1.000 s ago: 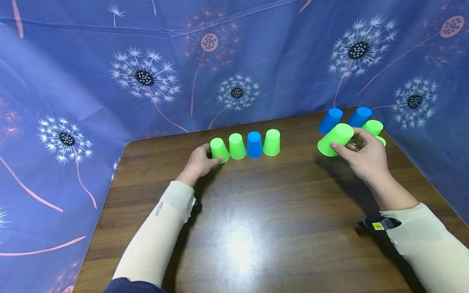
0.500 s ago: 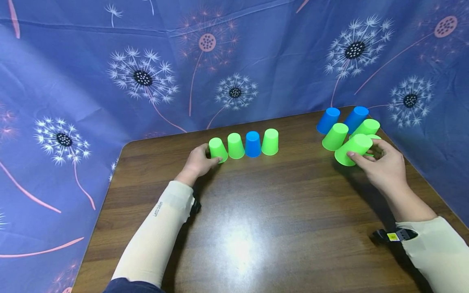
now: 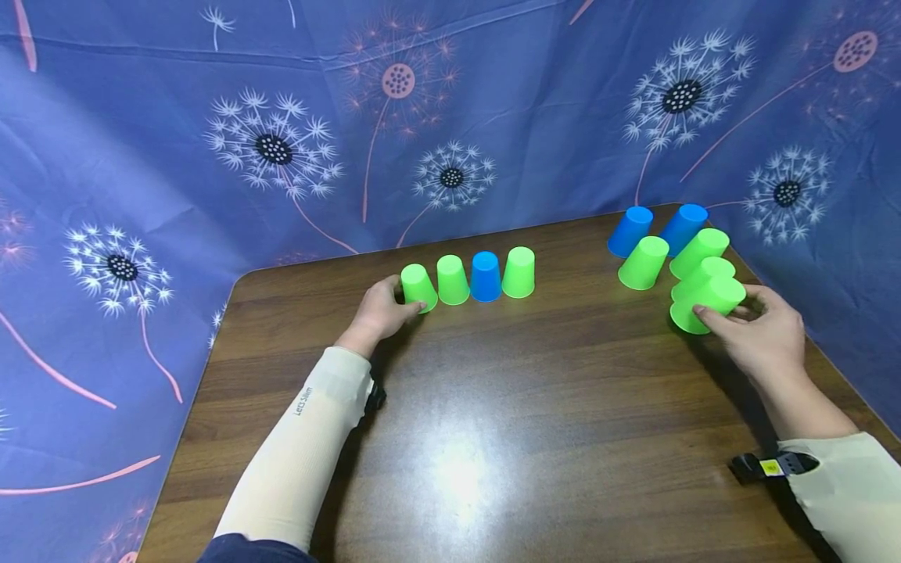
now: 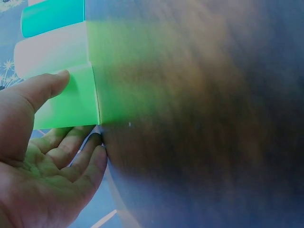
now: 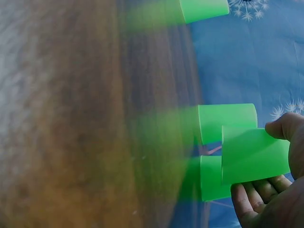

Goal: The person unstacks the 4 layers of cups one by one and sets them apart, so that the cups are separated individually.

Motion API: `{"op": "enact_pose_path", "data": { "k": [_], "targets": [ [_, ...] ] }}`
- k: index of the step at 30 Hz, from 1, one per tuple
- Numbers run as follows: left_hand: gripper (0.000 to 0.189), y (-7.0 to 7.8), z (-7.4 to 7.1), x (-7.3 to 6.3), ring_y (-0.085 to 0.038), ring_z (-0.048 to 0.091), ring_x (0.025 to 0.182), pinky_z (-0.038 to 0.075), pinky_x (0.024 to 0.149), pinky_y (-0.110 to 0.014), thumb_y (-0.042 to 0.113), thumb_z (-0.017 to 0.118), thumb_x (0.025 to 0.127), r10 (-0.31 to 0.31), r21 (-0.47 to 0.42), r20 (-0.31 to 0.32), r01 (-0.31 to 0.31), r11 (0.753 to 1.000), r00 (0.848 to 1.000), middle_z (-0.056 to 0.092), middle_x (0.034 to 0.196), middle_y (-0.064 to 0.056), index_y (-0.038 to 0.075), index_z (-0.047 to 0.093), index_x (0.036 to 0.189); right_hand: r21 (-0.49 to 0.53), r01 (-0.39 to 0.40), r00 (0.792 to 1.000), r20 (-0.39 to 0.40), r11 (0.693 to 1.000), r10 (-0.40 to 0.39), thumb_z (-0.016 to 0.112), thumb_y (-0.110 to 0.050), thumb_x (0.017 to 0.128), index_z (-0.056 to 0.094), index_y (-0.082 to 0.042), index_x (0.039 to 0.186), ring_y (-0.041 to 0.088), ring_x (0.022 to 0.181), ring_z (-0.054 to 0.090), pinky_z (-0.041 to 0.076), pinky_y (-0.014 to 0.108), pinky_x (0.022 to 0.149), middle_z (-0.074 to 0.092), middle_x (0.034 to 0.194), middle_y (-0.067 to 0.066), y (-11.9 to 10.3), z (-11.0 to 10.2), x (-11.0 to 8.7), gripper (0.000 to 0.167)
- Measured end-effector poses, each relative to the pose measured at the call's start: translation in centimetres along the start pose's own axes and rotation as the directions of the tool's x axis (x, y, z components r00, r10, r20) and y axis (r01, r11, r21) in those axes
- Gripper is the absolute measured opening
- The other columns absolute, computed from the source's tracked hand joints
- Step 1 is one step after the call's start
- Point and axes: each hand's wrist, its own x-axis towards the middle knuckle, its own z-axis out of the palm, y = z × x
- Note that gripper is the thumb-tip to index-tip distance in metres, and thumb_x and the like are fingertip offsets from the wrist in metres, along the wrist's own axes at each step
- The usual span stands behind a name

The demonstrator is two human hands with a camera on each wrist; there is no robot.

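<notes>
My left hand is at the left end of a row of upturned cups, thumb and fingers around the leftmost green cup, which stands on the table. Beside it stand a green cup, a blue cup and another green cup. At the right, my right hand holds an upturned green cup between thumb and fingers. In the right wrist view, this held cup appears slightly raised from the tabletop. It partly covers a green cup behind it.
Two blue cups, the left one and the right one, stand at the far right corner. Before them are a green cup and another green cup. A blue dandelion-print cloth hangs behind the wooden table.
My right hand has moved right and closer to me with the green cup, uncovering another green cup standing near the blue ones. My left hand stays at its cup.
</notes>
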Motion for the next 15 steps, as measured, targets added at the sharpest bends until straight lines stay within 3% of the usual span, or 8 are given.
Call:
{"op": "enact_pose_path", "data": {
  "k": [4,10,15],
  "targets": [
    [0.047,0.1,0.0,0.0,-0.03,0.062,0.111,0.051,0.099,-0.048,0.033,0.083,0.092,-0.005,-0.003,0.003,0.005,1.0,1.0,0.067,0.116,-0.012,0.005,0.062,0.124,-0.018,-0.012,1.0,-0.021,1.0,0.012,0.088,-0.038,0.084,0.059,-0.022,0.125,-0.016,0.079,0.055,0.048,0.009,0.061,0.054,0.098,-0.023,0.6,-0.2,0.1,0.052],
    [0.046,0.0,0.0,0.0,-0.029,0.062,0.111,0.05,0.099,-0.047,0.032,0.083,0.092,-0.008,-0.002,0.008,0.008,1.0,1.0,0.068,0.117,-0.011,0.006,0.062,0.123,-0.095,-0.016,1.0,-0.008,0.995,0.016,0.086,-0.038,0.085,0.055,0.001,0.139,-0.013,0.076,0.051,0.047,0.013,0.056,0.054,0.093,-0.019,1.1,-0.5,0.1,0.073],
    [0.043,0.1,0.0,-0.1,-0.029,0.062,0.109,0.051,0.098,-0.047,0.032,0.083,0.092,-0.013,0.0,0.009,0.013,1.0,1.0,0.068,0.115,-0.011,0.006,0.062,0.121,-0.147,-0.028,0.999,0.012,0.989,0.03,0.084,-0.04,0.087,0.053,0.003,0.143,-0.009,0.074,0.05,0.047,0.016,0.055,0.058,0.096,-0.008,1.7,-0.8,0.4,0.077]
  ]
}}
